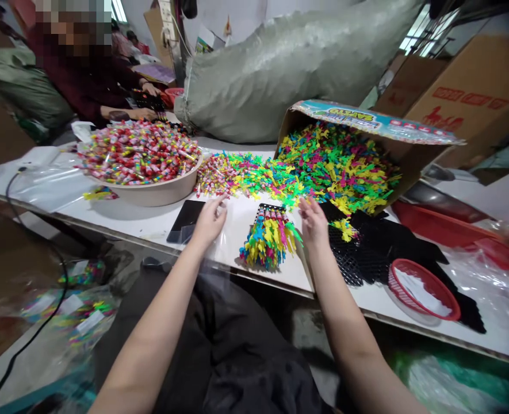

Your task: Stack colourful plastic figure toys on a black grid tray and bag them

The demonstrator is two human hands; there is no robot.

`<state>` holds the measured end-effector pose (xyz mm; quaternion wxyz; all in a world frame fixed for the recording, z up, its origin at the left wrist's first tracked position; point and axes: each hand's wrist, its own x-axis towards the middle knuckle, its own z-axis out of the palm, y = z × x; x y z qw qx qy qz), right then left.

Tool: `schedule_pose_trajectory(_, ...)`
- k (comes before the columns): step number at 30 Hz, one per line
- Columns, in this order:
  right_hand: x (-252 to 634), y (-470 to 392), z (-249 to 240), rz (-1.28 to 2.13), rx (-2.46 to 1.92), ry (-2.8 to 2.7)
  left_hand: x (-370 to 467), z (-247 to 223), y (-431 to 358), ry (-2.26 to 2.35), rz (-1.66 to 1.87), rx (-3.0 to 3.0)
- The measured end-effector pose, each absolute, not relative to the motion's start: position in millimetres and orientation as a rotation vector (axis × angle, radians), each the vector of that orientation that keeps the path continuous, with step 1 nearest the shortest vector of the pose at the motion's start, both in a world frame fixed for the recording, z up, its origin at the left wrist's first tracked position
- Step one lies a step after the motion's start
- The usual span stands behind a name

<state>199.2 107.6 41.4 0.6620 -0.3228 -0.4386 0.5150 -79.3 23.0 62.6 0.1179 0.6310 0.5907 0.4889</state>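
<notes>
My left hand (211,219) is at the near edge of a heap of small pink-and-red wrapped tubes (214,175), its fingers loosely bent and apart, with nothing visible in them. At the front of the spilled bright plastic figures (275,177), my right hand (313,223) has its fingers spread and nothing visible in its grasp. Between both hands, a black grid rack (263,208) holds a row of tubes. A bunch of coloured figures (268,238) fans out from it toward me, on a cardboard sheet (291,273).
A round tub (155,194) of wrapped tubes stands left, near a dark flat plate (184,221). An opened carton (413,155) spills figures at right. Black grids (372,244) and a red basket (427,290) lie further right. Across the table, a co-worker's hands (148,89) handle a black rack.
</notes>
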Motion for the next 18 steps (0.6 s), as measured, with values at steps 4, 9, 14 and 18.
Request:
schedule_pose_trajectory(4, 207, 42, 77, 0.832, -0.662, -1.074, -91, 108, -52, 1.703, 1.841, 1.766)
schedule_pose_trajectory(9, 148, -73, 102, 1.226, -0.571, -1.794, -65, 127, -128, 1.474, 1.86, 1.608)
schedule_pose_trajectory(14, 92, -137, 93, 1.334, -0.729, -2.005, -46, 110, -160, 1.425, 1.722, 1.394)
schedule_pose_trajectory(18, 83, -162, 86, 1.744, -0.661, -1.747, -42, 94, -184, 1.475, 1.769, 1.225)
